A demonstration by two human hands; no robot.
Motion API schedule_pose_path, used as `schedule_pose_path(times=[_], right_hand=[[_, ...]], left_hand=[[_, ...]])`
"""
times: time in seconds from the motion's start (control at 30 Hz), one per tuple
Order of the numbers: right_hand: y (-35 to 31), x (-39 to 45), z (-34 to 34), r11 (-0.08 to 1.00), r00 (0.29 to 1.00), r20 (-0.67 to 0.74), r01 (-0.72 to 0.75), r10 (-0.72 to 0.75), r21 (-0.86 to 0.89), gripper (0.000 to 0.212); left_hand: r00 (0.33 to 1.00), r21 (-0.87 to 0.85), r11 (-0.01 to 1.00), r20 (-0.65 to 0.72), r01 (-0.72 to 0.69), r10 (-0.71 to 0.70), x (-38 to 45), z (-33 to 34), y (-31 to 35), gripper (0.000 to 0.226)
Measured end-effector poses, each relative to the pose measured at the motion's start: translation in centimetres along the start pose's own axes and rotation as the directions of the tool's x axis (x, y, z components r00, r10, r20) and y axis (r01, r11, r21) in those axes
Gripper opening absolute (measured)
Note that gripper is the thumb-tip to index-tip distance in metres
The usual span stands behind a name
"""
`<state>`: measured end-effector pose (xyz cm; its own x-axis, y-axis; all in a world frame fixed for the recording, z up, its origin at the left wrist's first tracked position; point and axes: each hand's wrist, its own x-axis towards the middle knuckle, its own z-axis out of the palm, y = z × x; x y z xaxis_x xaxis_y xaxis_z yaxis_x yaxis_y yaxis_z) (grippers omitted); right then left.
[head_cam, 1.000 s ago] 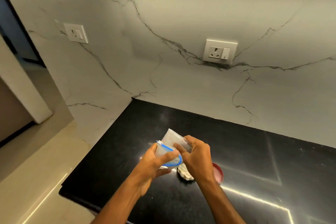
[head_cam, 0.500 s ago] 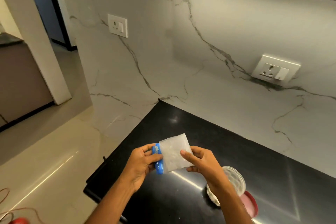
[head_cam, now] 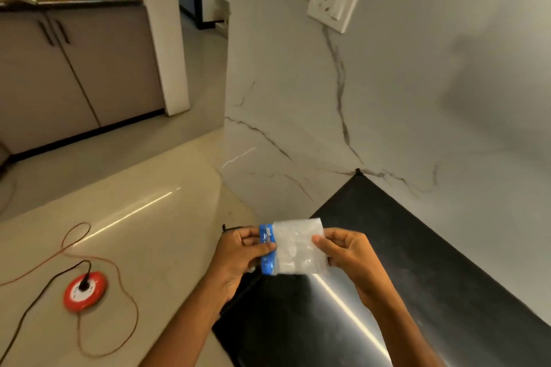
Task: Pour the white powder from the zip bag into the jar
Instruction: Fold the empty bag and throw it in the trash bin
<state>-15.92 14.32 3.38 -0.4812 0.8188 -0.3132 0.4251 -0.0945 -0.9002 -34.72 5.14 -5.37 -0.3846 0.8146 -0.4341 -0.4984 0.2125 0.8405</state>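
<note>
- Spanning the lower right, the black countertop is the landmark; its front-left corner lies under the hands.
- Held just above that corner, the zip bag lies sideways, blue zip strip toward the floor side.
- The left hand pinches the zip strip, thumb and fingers clamped on it.
- The right hand pinches the bag's opposite edge, fingers curled round it.
- The bag looks thin, limp, light and nearly flat; the film is probably slippery.
- Best hold, I judge: 2 pinches at the zip, where it is stiffest.
- The jar is out of view.
</note>
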Motion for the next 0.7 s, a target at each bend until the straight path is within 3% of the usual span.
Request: schedule_pose_path(times=[0.07, 0.23, 0.33, 0.5, 0.63, 0.7], right_hand=[[-1.0, 3.1, 1.9, 0.997, 0.999, 0.035, 0.027, -0.025, -0.074, 0.008], [-2.0, 12.4, 6.7, 0.962, 0.992, 0.116, 0.081, -0.053, -0.26, 0.036], [-0.5, 17.4, 9.1, 0.926, 0.99, 0.141, 0.08, -0.029, -0.369, 0.034], [4.2, 24.7, 12.8, 0.8, 0.983, 0.137, -0.013, 0.119, -0.599, 0.034], [7.9, 29.4, 14.9, 0.643, 0.934, 0.223, -0.01, 0.28, -0.766, 0.03], [10.1, 31.6, 16.1, 0.618, 0.905, 0.236, -0.036, 0.353, -0.785, 0.027]], left_hand=[[0.999, -0.005, 1.0, -0.046, -0.011, 0.011, 2.2, -2.0, 1.1, 0.03], [0.99, 0.02, 1.0, -0.14, -0.01, 0.012, 8.4, -7.0, 3.2, 0.029], [0.981, 0.014, 0.999, -0.193, 0.036, -0.033, 12.0, -9.2, 2.5, 0.029], [0.945, -0.055, 0.986, -0.284, 0.155, -0.165, 16.8, -11.5, -2.6, 0.029], [0.896, -0.091, 0.966, -0.36, 0.243, -0.259, 20.4, -12.8, -8.3, 0.011], [0.879, -0.093, 0.96, -0.387, 0.264, -0.28, 22.5, -13.3, -11.2, 0.019]])
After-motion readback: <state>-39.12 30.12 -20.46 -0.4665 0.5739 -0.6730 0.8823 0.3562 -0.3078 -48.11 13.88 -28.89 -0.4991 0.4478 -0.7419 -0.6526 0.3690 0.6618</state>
